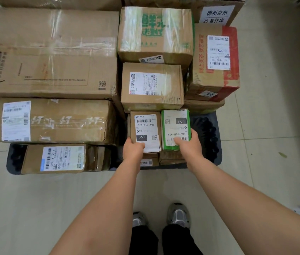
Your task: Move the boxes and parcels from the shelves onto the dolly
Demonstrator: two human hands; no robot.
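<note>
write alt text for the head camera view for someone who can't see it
Seen from above, a person's left hand holds a small brown cardboard parcel and the right hand a small green-edged parcel, side by side on a dark dolly already stacked with taped cardboard boxes.

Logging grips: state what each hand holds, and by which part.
Left hand grips the brown parcel at its near edge; right hand grips the green parcel at its near end.
</note>
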